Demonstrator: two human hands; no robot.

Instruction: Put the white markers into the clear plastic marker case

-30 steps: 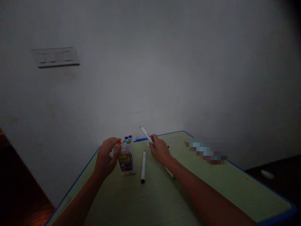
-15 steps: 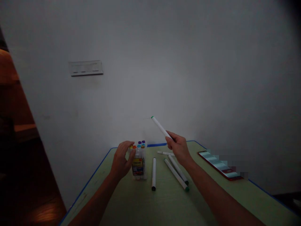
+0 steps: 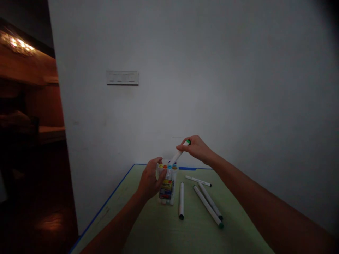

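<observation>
My left hand (image 3: 151, 179) is wrapped round the left side of a clear plastic marker case (image 3: 173, 192), its thumb on the front near the top. Several markers with coloured caps stand upright in the case, and a dark label (image 3: 166, 189) shows on its front. Above the case, my right hand (image 3: 197, 147) pinches a white marker (image 3: 177, 156) near its green end. This marker slants down to the left, its lower end at the case's top opening; whether it is inside, I cannot tell.
On the green table (image 3: 159, 233) lie a dark-ended marker (image 3: 181, 201), a green-ended marker (image 3: 208, 206), a marker beside that one (image 3: 210, 201) and a thinner pen (image 3: 198, 181) farther back. A grey wall (image 3: 225, 88) with a switch panel (image 3: 122, 78) rises behind the table.
My right hand has brought the marker to the case and tipped its green end up, its grip now near that end. My left hand stays at the case. The view has swung left.
</observation>
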